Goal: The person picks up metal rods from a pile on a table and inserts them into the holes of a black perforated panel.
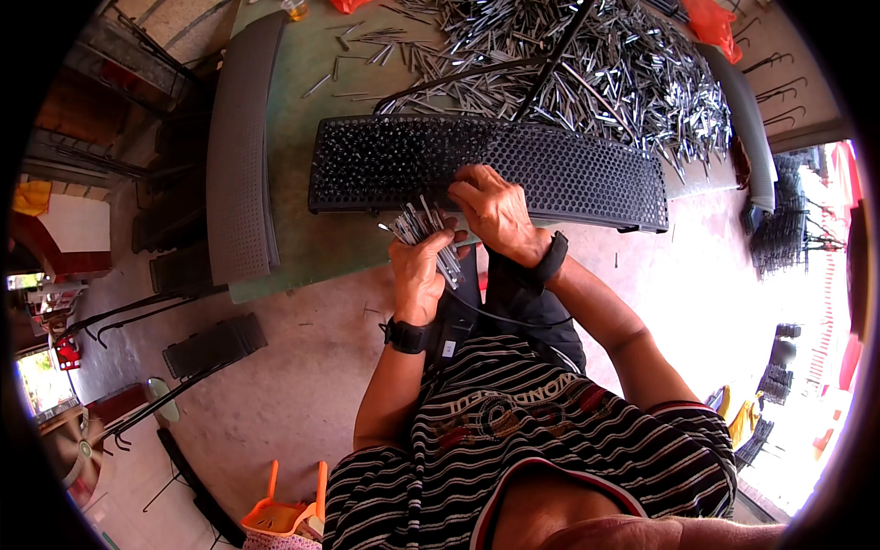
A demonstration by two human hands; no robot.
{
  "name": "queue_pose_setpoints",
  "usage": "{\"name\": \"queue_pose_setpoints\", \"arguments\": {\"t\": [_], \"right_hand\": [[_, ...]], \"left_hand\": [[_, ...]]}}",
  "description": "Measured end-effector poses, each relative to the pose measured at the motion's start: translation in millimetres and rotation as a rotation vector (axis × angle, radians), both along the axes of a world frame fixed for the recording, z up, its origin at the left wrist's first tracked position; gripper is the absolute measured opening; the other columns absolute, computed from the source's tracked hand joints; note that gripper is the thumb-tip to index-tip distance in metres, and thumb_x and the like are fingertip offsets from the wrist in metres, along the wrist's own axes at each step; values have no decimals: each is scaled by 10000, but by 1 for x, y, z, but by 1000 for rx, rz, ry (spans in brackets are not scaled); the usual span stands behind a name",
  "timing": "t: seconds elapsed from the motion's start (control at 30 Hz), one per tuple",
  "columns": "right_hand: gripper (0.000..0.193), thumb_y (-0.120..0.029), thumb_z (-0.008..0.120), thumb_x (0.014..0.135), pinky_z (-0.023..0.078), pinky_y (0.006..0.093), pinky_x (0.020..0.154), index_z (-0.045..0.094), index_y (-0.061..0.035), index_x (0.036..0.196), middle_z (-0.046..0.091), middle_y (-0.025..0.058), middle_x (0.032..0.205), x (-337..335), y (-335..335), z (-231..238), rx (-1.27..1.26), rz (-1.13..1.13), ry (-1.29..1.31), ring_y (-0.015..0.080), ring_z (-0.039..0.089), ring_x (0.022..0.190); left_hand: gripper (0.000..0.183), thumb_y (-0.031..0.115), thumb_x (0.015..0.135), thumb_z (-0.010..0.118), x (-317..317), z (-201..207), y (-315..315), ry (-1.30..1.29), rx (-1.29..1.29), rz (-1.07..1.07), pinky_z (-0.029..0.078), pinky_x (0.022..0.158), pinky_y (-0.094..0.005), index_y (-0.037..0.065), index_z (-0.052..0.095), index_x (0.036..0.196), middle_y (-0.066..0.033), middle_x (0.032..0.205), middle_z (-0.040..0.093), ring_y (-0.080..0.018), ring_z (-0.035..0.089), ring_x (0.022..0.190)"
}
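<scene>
My left hand (420, 264) is closed round a loose bundle of thin silvery metal pins (414, 222), which stick out above and below the fist. Just to its right, my right hand (495, 211) bends over the front edge of a long black perforated rack (587, 179), fingers pinched together; whatever they hold is too small to make out. Bright pin ends dot the holes on the rack's left part, while its right part shows bare round holes. Behind the rack, a large heap of similar metal pins (596, 82) is spread over the green table (307, 183).
Stacked grey perforated sheets (243, 156) lie along the table's left side. Dark rods (550, 64) rise behind the rack. Red plastic bags (715, 27) sit at the far right. An orange chair (280, 513) stands low left, and black racks (215, 346) hang at the left.
</scene>
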State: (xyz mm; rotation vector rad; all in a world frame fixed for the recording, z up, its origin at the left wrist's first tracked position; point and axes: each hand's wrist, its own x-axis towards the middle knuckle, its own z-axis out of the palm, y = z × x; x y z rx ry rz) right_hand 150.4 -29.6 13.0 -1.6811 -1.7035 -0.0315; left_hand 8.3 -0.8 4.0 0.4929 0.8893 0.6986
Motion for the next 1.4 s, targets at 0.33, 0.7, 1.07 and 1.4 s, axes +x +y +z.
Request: {"name": "queue_pose_setpoints", "arguments": {"t": [0.33, 0.7, 1.07, 1.4], "right_hand": [[472, -454, 293, 957, 361, 391, 948, 489, -58, 1122, 534, 57, 1075, -57, -28, -3, -51, -41, 2327, 195, 483, 1006], [404, -288, 465, 938, 382, 295, 939, 461, -26, 1246, 544, 108, 1162, -19, -57, -6, -363, -104, 1705, 171, 482, 1100], [349, -239, 588, 830, 443, 382, 860, 583, -26, 1106, 611, 202, 1066, 231, -221, -30, 20, -1052, 239, 298, 592, 994], [437, -370, 574, 822, 417, 364, 645, 572, 56, 923, 582, 184, 740, 235, -203, -54, -177, -937, 531, 239, 542, 697]], "left_hand": [[358, -101, 754, 604, 27, 25, -4, -139, 219, 114, 530, 729, -325, -51, 526, 1099, -153, 952, 627, -211, 631, 805], [238, -35, 778, 639, 48, 2, -27, -59, 167, 166, 496, 702, -250, -2, 582, 1007, -73, 895, 630, -144, 596, 775], [199, -20, 789, 620, 14, 22, -18, 14, 9, -68, 552, 597, -338, 20, 576, 979, -98, 847, 624, -207, 633, 709], [196, 3, 788, 624, 0, 23, -21, 116, 96, -137, 535, 556, -339, 23, 592, 980, -84, 823, 625, -207, 625, 672]]}}
